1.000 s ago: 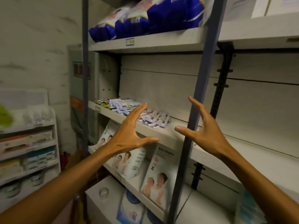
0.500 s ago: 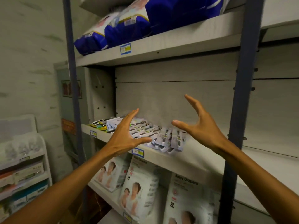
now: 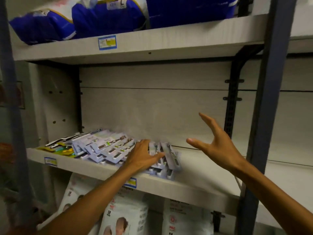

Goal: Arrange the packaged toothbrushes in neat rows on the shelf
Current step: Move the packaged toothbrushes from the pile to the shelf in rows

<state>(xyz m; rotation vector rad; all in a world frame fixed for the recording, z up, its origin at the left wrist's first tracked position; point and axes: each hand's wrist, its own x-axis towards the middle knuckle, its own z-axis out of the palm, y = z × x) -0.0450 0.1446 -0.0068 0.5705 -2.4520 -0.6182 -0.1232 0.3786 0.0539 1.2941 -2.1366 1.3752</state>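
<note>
Toothbrushes (image 3: 108,146) lie jumbled on the shelf (image 3: 194,187), left side. I see my left hand (image 3: 144,156) resting flat on them, fingers straight; my right hand (image 3: 218,146) hovers wide open, holding nothing.

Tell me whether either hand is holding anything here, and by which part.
Nothing is gripped. The left hand rests flat on the toothbrush packs; the right hand hangs open above the shelf.

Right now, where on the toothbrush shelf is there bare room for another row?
The middle shelf is bare from the rightmost toothbrush packs across to the blue upright, under the open right hand. Its left half is crowded; the left hand rests there.
</note>
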